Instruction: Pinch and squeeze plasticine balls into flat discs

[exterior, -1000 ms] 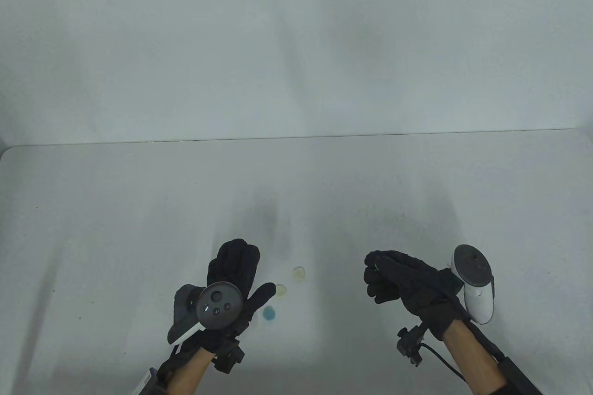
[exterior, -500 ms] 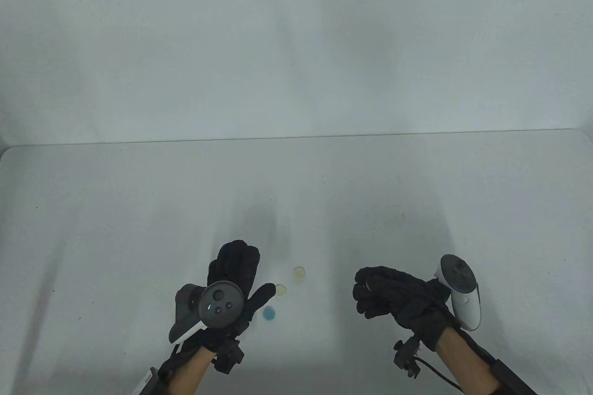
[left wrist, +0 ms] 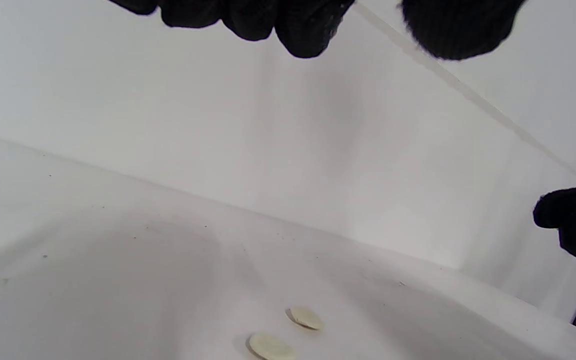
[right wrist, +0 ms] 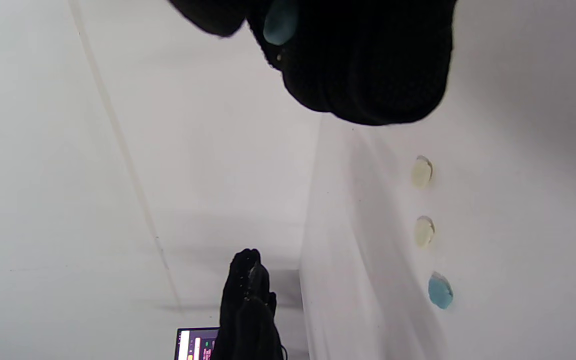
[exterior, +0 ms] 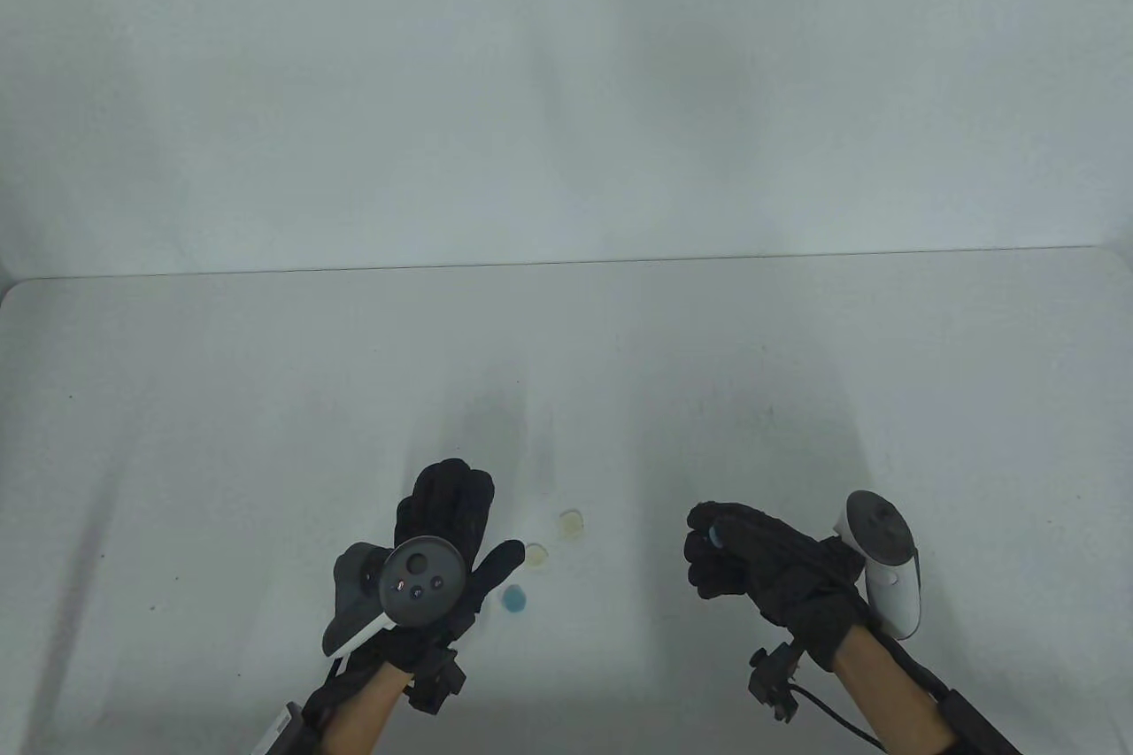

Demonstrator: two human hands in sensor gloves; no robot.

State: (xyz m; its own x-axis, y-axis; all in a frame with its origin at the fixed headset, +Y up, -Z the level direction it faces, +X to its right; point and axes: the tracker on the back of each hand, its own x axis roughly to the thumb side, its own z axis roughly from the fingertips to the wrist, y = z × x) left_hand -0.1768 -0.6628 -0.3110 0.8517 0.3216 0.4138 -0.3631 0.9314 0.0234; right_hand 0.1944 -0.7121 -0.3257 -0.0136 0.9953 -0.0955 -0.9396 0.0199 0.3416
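Nearest the bottom edge of the table view, the left hand (exterior: 440, 538) lay low over the white table (exterior: 221, 436) with its fingers stretched forward and thumb spread out to the side — open, holding nothing. Its tracker (exterior: 421, 581) sat on the back of the hand. The right hand (exterior: 752, 560) was raised just above the table, well apart from the left, fingers curled inward and pinching a blue plasticine piece (exterior: 713, 535); in the right wrist view the same piece (right wrist: 279, 22) peeked out between the thumb and the curled fingers. A white tracker (exterior: 885, 560) stood at the outer side of that hand.

Just beside the left thumb lay a flat blue disc (exterior: 514, 598), with a pale yellow disc (exterior: 537, 555) a little farther on and a second pale disc (exterior: 571, 523) beyond that — the three in a slanting row, none touching. Farther still, the table ended at a plain white backdrop (exterior: 566, 82).
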